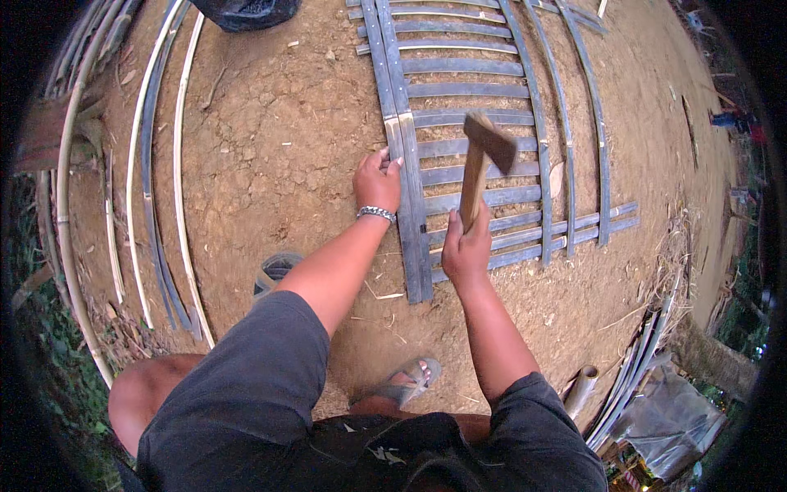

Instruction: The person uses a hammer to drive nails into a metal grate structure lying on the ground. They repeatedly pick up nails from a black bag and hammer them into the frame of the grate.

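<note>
My right hand (pixel 467 251) is wrapped round the wooden handle of a hatchet (pixel 473 182), which is raised with its dark, rusty head over the slats. Below it lies a frame of split bamboo strips, with several crosswise slats (pixel 467 89) and long strips running away from me. My left hand (pixel 379 180), a chain bracelet at its wrist, rests against the left edge of the paired long strips (pixel 404 176). Its fingers are curled and pinched together; whatever they hold, if anything, is too small to make out.
Long bamboo poles (pixel 177 148) lie on the bare dirt at the left. A black bag or bucket (pixel 250 11) sits at the far edge. My sandalled foot (pixel 406 381) is near the frame's near end. More strips (pixel 635 373) and a plastic sheet (pixel 672 418) lie at the near right.
</note>
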The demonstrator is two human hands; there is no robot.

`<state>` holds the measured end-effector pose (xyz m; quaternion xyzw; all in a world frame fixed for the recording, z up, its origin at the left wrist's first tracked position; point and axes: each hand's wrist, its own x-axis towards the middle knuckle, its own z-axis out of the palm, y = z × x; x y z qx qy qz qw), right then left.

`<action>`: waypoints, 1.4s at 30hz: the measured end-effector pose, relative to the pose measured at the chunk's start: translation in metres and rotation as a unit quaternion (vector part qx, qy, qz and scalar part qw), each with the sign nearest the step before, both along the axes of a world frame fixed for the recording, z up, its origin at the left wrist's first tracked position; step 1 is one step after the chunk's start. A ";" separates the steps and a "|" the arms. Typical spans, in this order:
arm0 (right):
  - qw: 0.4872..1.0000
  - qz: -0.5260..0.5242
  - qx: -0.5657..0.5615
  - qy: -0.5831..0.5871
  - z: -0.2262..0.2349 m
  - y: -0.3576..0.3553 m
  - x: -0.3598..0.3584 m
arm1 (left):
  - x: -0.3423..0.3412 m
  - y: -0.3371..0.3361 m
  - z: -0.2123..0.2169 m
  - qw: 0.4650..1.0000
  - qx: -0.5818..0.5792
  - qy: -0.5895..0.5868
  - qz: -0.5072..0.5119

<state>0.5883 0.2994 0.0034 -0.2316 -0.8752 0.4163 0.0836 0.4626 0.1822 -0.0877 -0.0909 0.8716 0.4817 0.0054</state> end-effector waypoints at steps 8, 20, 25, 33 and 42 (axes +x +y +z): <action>0.979 0.068 -0.012 -0.190 -0.001 0.030 0.031 | 0.005 0.002 0.003 0.996 -0.003 -0.077 -0.039; 0.942 0.007 0.054 -0.331 0.064 0.161 0.249 | -0.147 -0.089 0.167 0.580 -0.541 -0.197 -0.576; 0.938 -0.063 -0.004 -0.341 0.038 0.142 0.303 | -0.179 -0.152 0.235 0.726 -0.461 -0.105 -0.499; 0.869 0.032 0.023 -0.493 0.045 0.149 0.323 | -0.218 -0.199 0.151 0.694 -0.501 -0.138 -0.498; 0.785 -0.011 0.056 -0.617 0.061 0.124 0.256 | -0.392 -0.181 0.102 0.886 -0.347 0.214 -0.220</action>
